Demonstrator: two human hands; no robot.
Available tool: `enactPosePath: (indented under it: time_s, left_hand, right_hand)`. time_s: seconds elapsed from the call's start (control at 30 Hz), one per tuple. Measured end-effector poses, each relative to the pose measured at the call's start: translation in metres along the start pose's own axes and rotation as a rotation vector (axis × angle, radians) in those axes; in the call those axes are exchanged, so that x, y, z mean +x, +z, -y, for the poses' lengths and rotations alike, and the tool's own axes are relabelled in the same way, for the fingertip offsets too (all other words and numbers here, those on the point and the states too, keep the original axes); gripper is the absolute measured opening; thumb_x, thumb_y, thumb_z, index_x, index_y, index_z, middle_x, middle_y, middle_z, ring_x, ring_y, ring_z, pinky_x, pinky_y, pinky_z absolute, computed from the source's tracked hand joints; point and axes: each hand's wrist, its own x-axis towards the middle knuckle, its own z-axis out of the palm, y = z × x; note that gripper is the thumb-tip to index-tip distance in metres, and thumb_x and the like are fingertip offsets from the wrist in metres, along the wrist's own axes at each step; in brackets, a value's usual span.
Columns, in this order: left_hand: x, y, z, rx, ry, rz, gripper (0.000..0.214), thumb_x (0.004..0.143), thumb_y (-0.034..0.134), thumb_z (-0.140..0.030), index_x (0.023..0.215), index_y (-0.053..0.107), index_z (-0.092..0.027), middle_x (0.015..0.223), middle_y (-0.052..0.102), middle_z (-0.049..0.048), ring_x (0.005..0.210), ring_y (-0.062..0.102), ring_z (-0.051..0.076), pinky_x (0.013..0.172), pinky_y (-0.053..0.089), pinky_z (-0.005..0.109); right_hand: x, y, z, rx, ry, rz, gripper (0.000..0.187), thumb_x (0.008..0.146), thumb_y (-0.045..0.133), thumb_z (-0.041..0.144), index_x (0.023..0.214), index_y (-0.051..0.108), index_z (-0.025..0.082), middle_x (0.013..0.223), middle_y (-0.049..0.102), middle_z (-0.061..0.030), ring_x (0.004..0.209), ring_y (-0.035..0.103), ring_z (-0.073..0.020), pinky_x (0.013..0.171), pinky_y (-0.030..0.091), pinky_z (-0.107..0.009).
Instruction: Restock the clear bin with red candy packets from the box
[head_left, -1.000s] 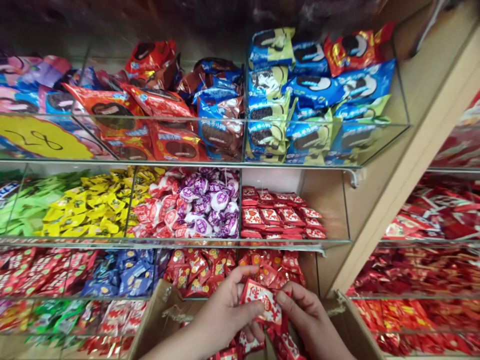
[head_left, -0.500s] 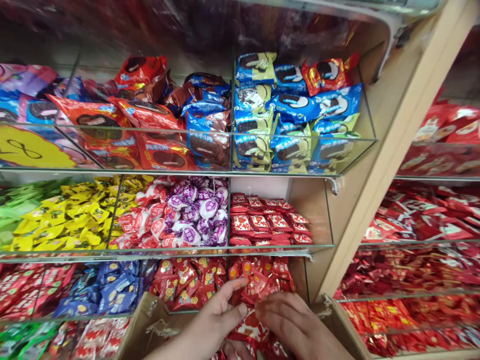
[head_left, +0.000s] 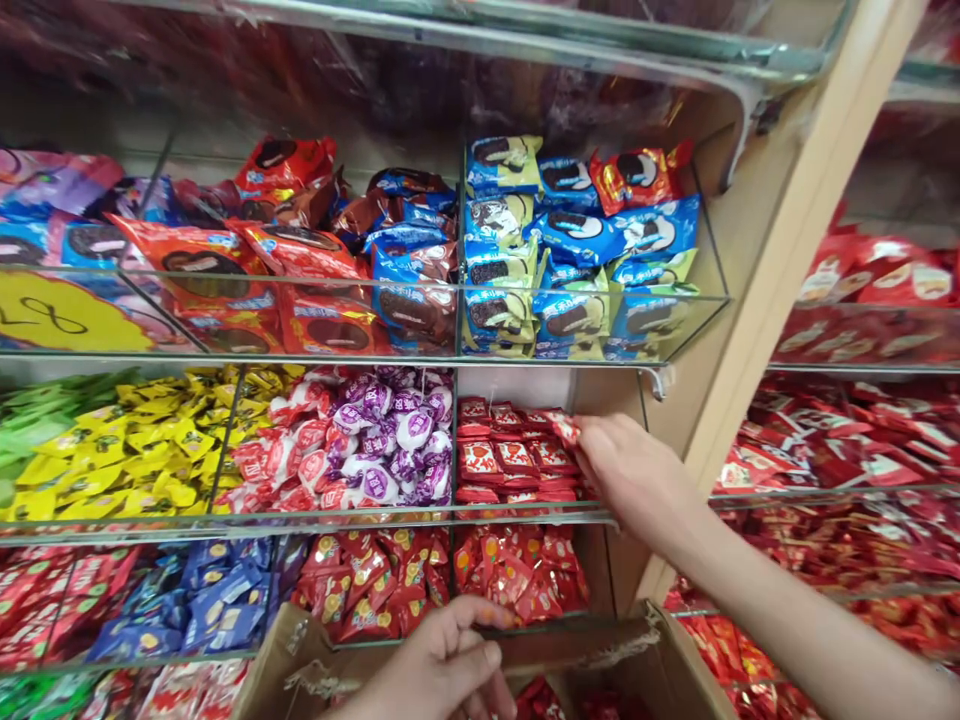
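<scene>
My right hand (head_left: 626, 470) reaches into the middle glass shelf, closed on a red snack packet (head_left: 564, 428) at the right edge of a stacked pile of red packets (head_left: 514, 455). My left hand (head_left: 442, 665) hovers over an open cardboard box (head_left: 660, 650) at the bottom, fingers curled; I cannot see anything in them. Red packets (head_left: 551, 700) lie inside the box.
Glass shelves (head_left: 300, 520) hold compartments of sweets: purple and red wrapped candies (head_left: 375, 440), yellow packets (head_left: 150, 440), blue cookie packs (head_left: 577, 250) above, red packets (head_left: 510, 575) below. A wooden upright (head_left: 757, 300) divides off more red packets (head_left: 840, 440) at right.
My right hand has left the box and risen to the middle shelf with a red packet. My left hand stayed low by the box. The view tilted upward slightly.
</scene>
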Motion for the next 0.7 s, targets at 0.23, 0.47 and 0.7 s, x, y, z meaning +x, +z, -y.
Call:
enactPosePath:
  time_s: [0.23, 0.47, 0.7]
  left_hand:
    - [0.006, -0.004, 0.018, 0.206, 0.032, 0.032, 0.048, 0.063, 0.057, -0.057, 0.087, 0.049, -0.016, 0.057, 0.056, -0.0041, 0.042, 0.038, 0.003, 0.044, 0.023, 0.016]
    - [0.0, 0.0, 0.01, 0.232, -0.02, 0.04, 0.05, 0.061, 0.059, -0.057, 0.088, 0.051, -0.016, 0.06, 0.054, -0.0041, 0.046, 0.037, 0.004, 0.048, 0.024, 0.018]
    - [-0.004, 0.005, 0.005, 0.268, -0.062, 0.046, 0.047, 0.063, 0.058, -0.055, 0.088, 0.051, -0.015, 0.061, 0.053, -0.0041, 0.05, 0.04, 0.005, 0.051, 0.027, 0.018]
  right_hand:
    - [0.077, 0.04, -0.033, -0.197, 0.194, 0.371, 0.024, 0.083, 0.034, 0.007, 0.092, 0.055, 0.008, 0.083, 0.063, -0.0168, 0.079, 0.059, -0.0242, 0.063, 0.045, -0.03]
    - [0.077, 0.063, -0.044, -0.13, 0.174, 0.475, 0.026, 0.081, 0.036, 0.008, 0.09, 0.06, 0.009, 0.09, 0.065, -0.0161, 0.083, 0.061, -0.0225, 0.069, 0.045, -0.028]
    - [0.082, 0.057, -0.053, -0.091, 0.156, 0.592, 0.028, 0.076, 0.039, 0.003, 0.09, 0.063, 0.008, 0.093, 0.065, -0.0156, 0.085, 0.061, -0.0217, 0.07, 0.045, -0.024]
